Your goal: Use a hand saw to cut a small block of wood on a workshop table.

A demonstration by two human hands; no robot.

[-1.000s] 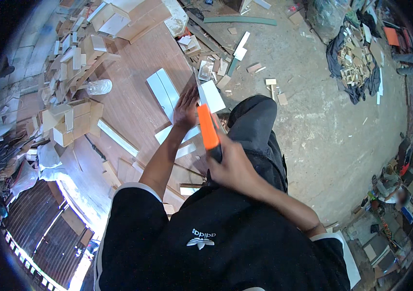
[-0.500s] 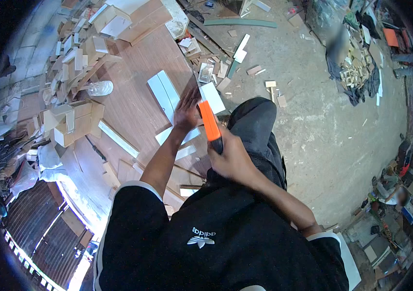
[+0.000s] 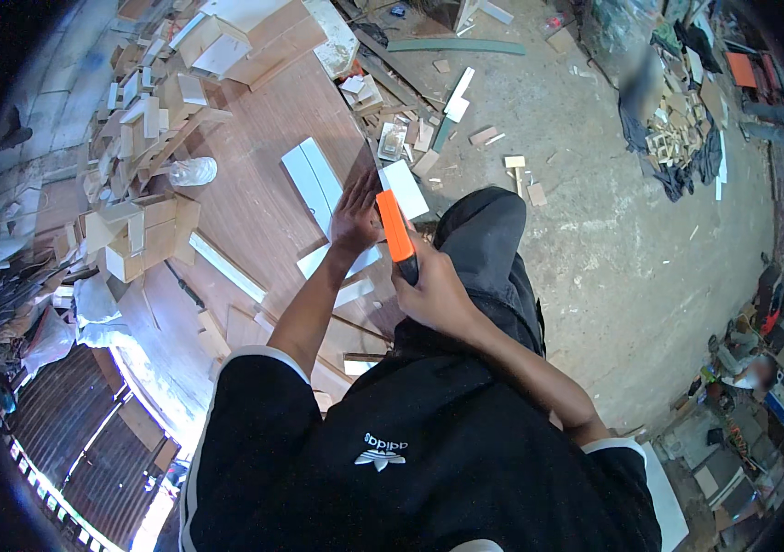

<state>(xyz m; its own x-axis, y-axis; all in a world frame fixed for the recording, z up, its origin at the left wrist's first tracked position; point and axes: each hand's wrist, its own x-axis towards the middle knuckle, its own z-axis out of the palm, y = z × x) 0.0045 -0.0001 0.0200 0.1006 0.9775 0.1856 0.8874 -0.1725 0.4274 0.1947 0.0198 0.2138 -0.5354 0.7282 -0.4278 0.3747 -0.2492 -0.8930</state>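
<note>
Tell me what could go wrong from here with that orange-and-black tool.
Injury: the left hand lies right beside the orange-and-black tool gripped by the right hand, so a slip might hurt it. Falling piece: the white board seems to jut past the edge of the wood-grain tabletop, so it might drop.

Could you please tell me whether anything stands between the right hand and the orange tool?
Nothing visible does: the right hand holds the orange tool by its black end. The left hand is beside the orange end, not in between.
</note>
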